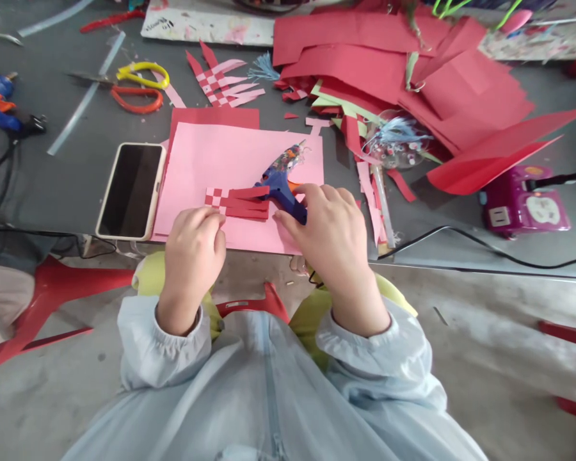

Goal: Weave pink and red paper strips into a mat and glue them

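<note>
Checkerboard paper weave (237, 203): nine-o'clock end interlaced, three-o'clock red strips (250, 209) unwoven; left-hand grip (194, 246) pinching its seven-o'clock corner, right-hand grip (333, 230) around blue glue gun (281, 192).

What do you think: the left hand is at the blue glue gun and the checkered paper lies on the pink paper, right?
Not quite: the head view shows the right hand at the blue glue gun, not the left hand. The checkered paper does lie on the pink paper.
</note>
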